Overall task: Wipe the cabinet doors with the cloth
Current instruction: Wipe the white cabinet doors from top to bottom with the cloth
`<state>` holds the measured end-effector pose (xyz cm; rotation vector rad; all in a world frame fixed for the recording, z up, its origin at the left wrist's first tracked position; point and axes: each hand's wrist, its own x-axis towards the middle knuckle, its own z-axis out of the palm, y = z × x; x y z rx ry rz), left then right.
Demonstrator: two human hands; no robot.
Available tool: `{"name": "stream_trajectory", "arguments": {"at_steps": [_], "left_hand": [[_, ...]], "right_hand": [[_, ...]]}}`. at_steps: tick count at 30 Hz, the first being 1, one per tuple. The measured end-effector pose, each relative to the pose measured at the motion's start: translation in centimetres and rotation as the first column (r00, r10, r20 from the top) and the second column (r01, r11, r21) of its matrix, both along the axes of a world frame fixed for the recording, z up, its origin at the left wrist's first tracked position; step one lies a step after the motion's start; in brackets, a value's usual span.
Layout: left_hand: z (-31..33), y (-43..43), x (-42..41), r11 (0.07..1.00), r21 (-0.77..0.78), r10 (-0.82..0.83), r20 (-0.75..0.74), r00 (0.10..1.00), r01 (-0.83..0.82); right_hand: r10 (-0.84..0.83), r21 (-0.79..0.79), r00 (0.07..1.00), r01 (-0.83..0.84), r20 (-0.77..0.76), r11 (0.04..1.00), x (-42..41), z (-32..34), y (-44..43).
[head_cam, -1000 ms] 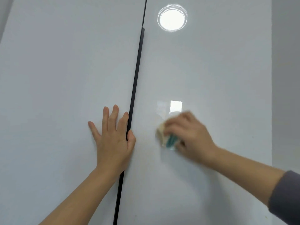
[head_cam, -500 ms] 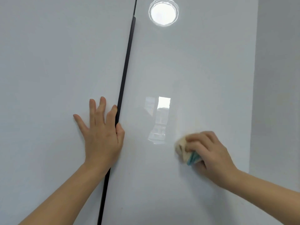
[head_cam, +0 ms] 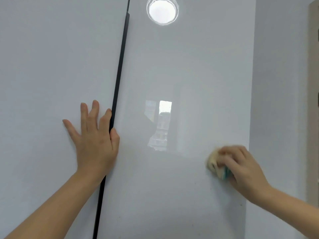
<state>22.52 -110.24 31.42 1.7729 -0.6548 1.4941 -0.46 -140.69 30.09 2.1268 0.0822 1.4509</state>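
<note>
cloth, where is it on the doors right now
In the head view the cloth is bunched under the right hand, pressed on the right cabinet door near its right edge, far from the black strip.

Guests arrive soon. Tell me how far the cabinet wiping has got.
Done: nothing certain, though the right door shines evenly across its middle. In hand: the right hand presses the cloth against that door near its right edge. Left: probably its lower part, and the left door, where the left hand lies flat with no cloth.
</note>
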Motion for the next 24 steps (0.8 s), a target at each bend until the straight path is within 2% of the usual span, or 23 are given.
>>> {"name": "stream_trajectory", "arguments": {"at_steps": [1,3,7,9,12,15,17,19,20,22,24], "left_hand": [[0.0,0.0,0.0,1.000,-0.005,-0.008,0.000,1.000,0.008],[-0.1,0.0,0.1,1.000,-0.013,-0.017,0.008,1.000,0.017],[-0.2,0.0,0.4,0.999,-0.028,-0.023,0.021,1.000,0.024],[-0.2,0.0,0.4,0.999,-0.033,-0.029,0.025,0.999,0.029],[-0.4,-0.2,0.5,0.998,-0.050,-0.045,0.035,0.998,0.047],[-0.6,-0.3,0.5,0.996,-0.060,-0.066,0.037,0.997,0.068],[-0.8,-0.1,0.5,0.995,-0.059,-0.074,0.038,0.997,0.076],[-0.8,-0.2,0.4,0.995,-0.062,-0.076,0.045,0.996,0.079],[-0.9,-0.2,0.4,0.995,-0.064,-0.075,0.045,0.996,0.077],[-0.9,-0.2,0.4,0.994,-0.066,-0.086,0.040,0.996,0.088],[-0.9,-0.2,0.4,0.994,-0.058,-0.089,0.035,0.995,0.091]], "right_hand": [[0.006,-0.033,0.999,-0.007,-0.039,0.999,-0.6,-0.9,-0.6],[0.002,-0.002,1.000,-0.002,-0.006,1.000,-1.0,1.5,-1.2],[-0.035,0.291,0.964,-0.045,0.262,0.956,0.0,10.8,-0.9],[-0.048,0.330,0.944,-0.066,0.326,0.942,0.5,12.4,-1.0],[-0.059,0.292,0.937,-0.047,0.346,0.955,0.4,9.2,-1.7],[0.036,0.358,0.959,-0.140,0.282,0.923,-0.1,0.3,-2.1],[0.059,0.262,0.986,-0.098,0.153,0.960,-0.5,-6.4,-1.2],[0.077,0.131,0.996,-0.083,0.054,0.988,-0.5,-9.6,-0.2],[0.098,0.151,0.994,-0.105,0.051,0.983,-0.1,-9.1,0.4],[0.117,0.287,0.988,-0.140,0.097,0.948,1.5,-5.5,2.6],[0.128,0.382,0.970,-0.200,0.206,0.902,3.6,-1.2,5.3]]}}
